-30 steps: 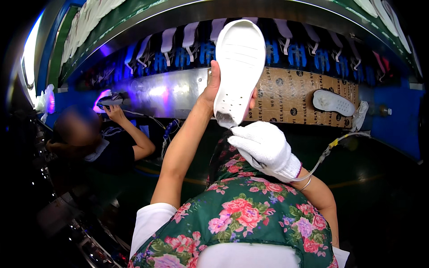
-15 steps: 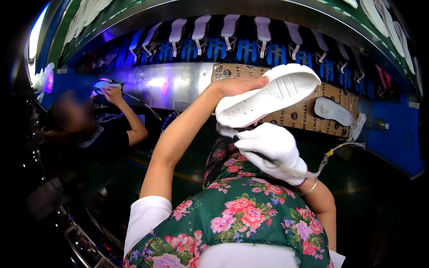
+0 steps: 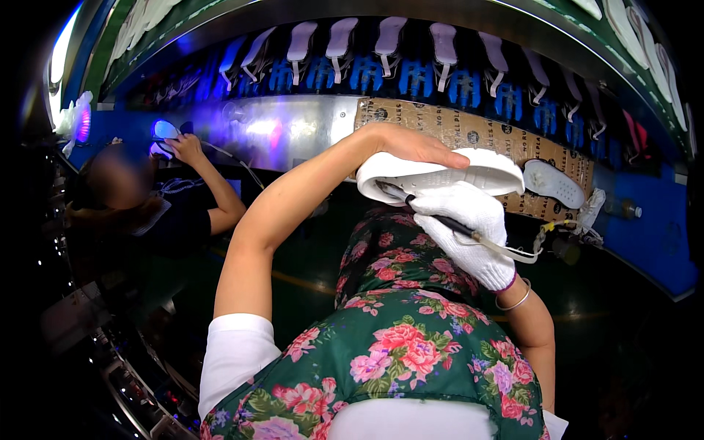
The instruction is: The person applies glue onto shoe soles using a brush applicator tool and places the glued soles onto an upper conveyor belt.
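Note:
A white moulded shoe sole [image 3: 491,167], its raised rim toward me, is held over the near edge of the bench. My bare left hand [image 3: 422,149] grips it along the far rim, with the other fingers partly hidden. In a white knit glove, my right hand [image 3: 469,220] is closed around a slim black-handled brush [image 3: 447,221]. A clear tube [image 3: 513,254] runs from the brush's back end past my wrist. The brush tip reaches into the sole's left end, at the inner side of the rim.
A patterned cardboard sheet [image 3: 370,117] covers part of the metal bench [image 3: 315,132]. On it lies another white sole [image 3: 554,183], beside a crumpled white cloth [image 3: 589,207]. Beyond, lasted shoe uppers [image 3: 390,37] hang on blue holders [image 3: 416,79]. A co-worker [image 3: 176,194] handles a shoe part at left.
The sole has tipped, so its inside shows less and its near rim more. My right hand has moved slightly right, bringing the brush into view with its tip inside the sole.

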Available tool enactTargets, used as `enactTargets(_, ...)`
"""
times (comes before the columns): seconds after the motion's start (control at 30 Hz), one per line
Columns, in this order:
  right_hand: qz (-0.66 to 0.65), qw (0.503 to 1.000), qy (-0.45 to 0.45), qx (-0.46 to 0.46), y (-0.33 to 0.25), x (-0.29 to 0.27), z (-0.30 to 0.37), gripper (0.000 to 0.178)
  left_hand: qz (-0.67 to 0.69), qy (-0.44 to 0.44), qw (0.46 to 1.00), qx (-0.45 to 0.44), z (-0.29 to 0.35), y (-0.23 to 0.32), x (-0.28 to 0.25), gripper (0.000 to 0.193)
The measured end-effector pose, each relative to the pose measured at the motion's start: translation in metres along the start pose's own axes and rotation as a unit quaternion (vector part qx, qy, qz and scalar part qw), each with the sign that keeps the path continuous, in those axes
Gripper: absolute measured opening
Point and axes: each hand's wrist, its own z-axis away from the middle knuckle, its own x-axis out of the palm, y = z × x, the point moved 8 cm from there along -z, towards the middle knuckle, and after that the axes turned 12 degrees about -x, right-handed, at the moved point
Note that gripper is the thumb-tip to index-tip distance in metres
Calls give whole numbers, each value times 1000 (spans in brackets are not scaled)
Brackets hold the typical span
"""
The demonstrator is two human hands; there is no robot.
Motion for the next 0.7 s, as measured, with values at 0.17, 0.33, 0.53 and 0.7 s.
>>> enactTargets(0.17, -71, 997, 2, 31, 5, -4, 8, 18, -36, 32, 999, -22, -1, -11, -7, 93)
enactTargets(0.33, -101, 992, 49, 58, 5, -10, 15, 24, 228, 93, 969, 24, 10, -17, -22, 86)
enactTargets(0.53, -101, 937, 274, 190, 35, -53, 32, 20, 528, 88, 796, 282, -51, -63, 10, 66)
enactTargets(0.7, 35, 978, 181, 96, 27, -63, 11, 20, 580, 78, 711, 389, -33, -28, 24, 46)
